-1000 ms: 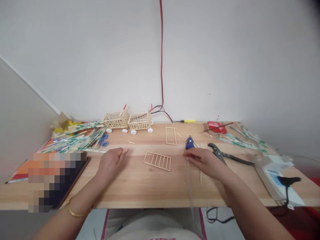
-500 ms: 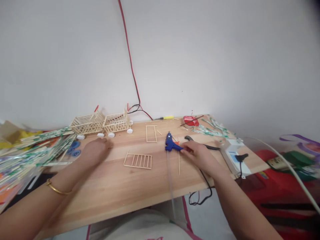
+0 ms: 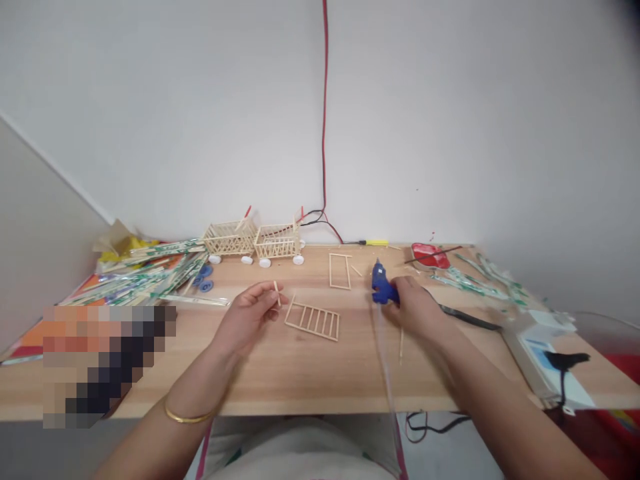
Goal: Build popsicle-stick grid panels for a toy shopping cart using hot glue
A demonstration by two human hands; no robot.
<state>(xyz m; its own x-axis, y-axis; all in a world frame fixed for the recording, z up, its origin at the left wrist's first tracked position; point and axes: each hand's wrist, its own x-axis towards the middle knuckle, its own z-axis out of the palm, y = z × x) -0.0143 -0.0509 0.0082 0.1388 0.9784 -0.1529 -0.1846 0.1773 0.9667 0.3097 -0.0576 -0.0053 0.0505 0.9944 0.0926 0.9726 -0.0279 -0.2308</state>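
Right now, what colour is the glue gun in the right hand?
The glue gun in the right hand is mostly blue, best seen in the head view.

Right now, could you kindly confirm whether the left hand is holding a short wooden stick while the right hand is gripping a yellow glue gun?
Not quite: the glue gun is blue, not yellow, as the head view shows. The right hand does grip it, and the left hand does hold a short wooden stick.
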